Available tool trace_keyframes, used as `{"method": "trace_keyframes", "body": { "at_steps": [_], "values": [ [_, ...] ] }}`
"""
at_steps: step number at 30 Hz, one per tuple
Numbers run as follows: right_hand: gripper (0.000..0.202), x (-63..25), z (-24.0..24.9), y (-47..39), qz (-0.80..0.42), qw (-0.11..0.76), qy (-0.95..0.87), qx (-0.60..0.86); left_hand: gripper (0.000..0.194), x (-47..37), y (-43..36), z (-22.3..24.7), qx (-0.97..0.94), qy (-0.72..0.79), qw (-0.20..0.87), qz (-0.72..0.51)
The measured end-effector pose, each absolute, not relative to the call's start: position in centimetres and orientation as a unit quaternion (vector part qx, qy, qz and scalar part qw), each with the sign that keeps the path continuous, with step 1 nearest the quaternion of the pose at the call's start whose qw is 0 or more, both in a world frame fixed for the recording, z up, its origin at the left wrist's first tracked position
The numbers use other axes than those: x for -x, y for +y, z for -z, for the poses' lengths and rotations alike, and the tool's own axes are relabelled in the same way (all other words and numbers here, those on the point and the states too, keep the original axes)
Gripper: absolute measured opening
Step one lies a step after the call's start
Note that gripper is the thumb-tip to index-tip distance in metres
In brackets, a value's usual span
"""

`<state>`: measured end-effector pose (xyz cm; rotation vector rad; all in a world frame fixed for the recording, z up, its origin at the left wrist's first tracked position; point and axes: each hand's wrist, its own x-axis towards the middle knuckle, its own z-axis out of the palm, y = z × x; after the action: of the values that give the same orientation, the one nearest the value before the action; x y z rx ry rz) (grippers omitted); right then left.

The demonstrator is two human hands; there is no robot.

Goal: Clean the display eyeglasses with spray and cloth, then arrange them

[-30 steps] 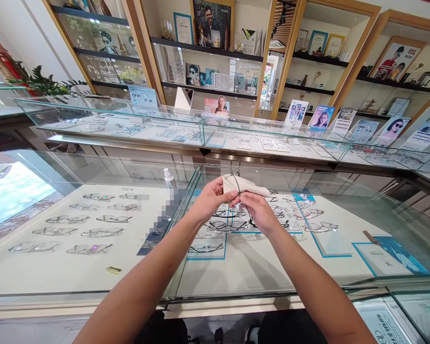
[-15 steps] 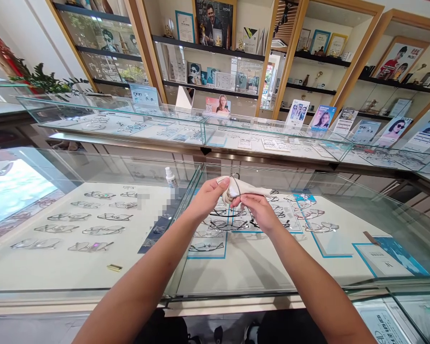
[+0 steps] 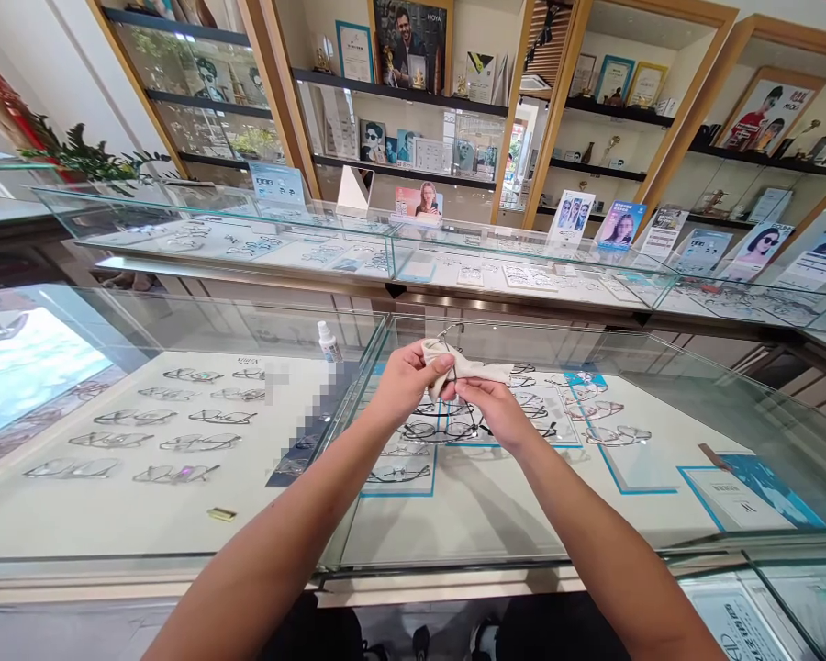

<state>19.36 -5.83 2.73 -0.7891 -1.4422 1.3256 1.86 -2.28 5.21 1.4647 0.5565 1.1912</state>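
Note:
Both hands meet above the glass counter, around a pair of dark thin-framed glasses (image 3: 452,329) and a cream cloth (image 3: 485,371). My left hand (image 3: 407,378) is closed, its thumb pressing the cloth over a lens. My right hand (image 3: 490,402) pinches the lower part of the frame with the fingertips, and the cloth's loose end stretches out above it to the right. Most of the glasses are hidden by cloth and fingers. Below the hands, several dark-framed glasses (image 3: 440,430) lie inside the case.
A white spray bottle (image 3: 329,341) stands behind the left part of the counter. Rows of glasses (image 3: 134,416) fill the left case. A gold clip-like piece (image 3: 221,514) lies near its front. Another glass showcase (image 3: 523,240) runs across the back, with upright advertising cards (image 3: 571,218) on it.
My left thumb has shifted right, over the cloth and lens. The glasses have turned, with part of the frame now sticking up above the cloth. My right hand stays nearly in place.

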Motion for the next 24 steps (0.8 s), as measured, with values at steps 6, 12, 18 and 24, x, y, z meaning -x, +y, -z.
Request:
{"method": "trace_keyframes", "body": {
  "at_steps": [6, 12, 18, 24],
  "values": [
    [0.033, -19.6, -3.0, -5.8, -0.540, 0.492, -0.601, 0.326, 0.052, -1.2, -1.5, -5.0, -0.625, 0.250, 0.544, -0.500],
    [0.028, -20.5, -2.7, -4.9, -0.530, 0.520, -0.583, 0.329, 0.043, -0.4, -0.9, -5.3, -0.638, 0.218, 0.582, -0.454],
    [0.028, -20.6, -2.7, -4.9, -0.525, 0.518, -0.592, 0.325, 0.041, -0.8, -1.2, -5.5, -0.615, 0.232, 0.596, -0.462],
    [0.035, -20.0, -2.3, -5.2, -0.539, 0.496, -0.601, 0.319, 0.039, -1.3, -1.7, -5.4, -0.617, 0.228, 0.588, -0.470]
  ]
}}
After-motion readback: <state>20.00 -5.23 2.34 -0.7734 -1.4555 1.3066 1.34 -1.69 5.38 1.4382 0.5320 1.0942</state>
